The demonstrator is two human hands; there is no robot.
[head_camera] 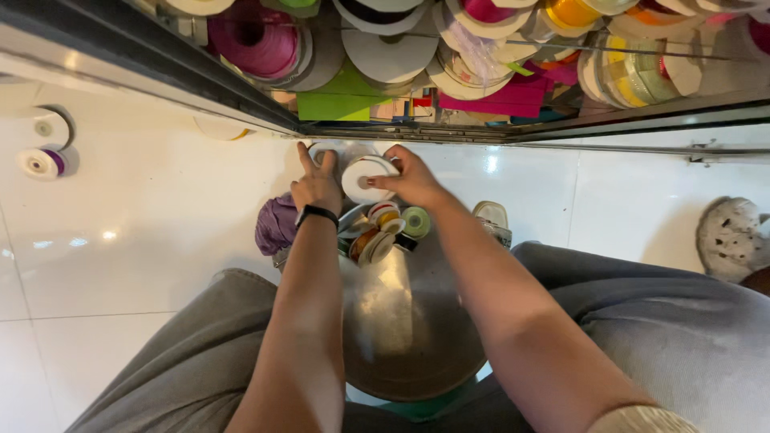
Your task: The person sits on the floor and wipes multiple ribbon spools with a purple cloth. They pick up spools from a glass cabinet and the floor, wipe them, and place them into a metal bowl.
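My right hand (413,178) holds a white ribbon spool (365,178) by its side, just above the floor in front of an open cabinet. My left hand (317,184), with a black band on the wrist, has two fingers raised and the others curled next to the spool; whether it holds something is unclear. Below the hands lie several small ribbon spools (389,228) in orange, green and white. A purple bundle of ribbon (277,224) lies left of them.
I sit on a round metal stool (405,337) on a white tiled floor (144,232). The cabinet (449,64) holds many ribbon spools and coloured paper. Two spools (44,144) lie at far left. A grey shoe (730,236) is at right.
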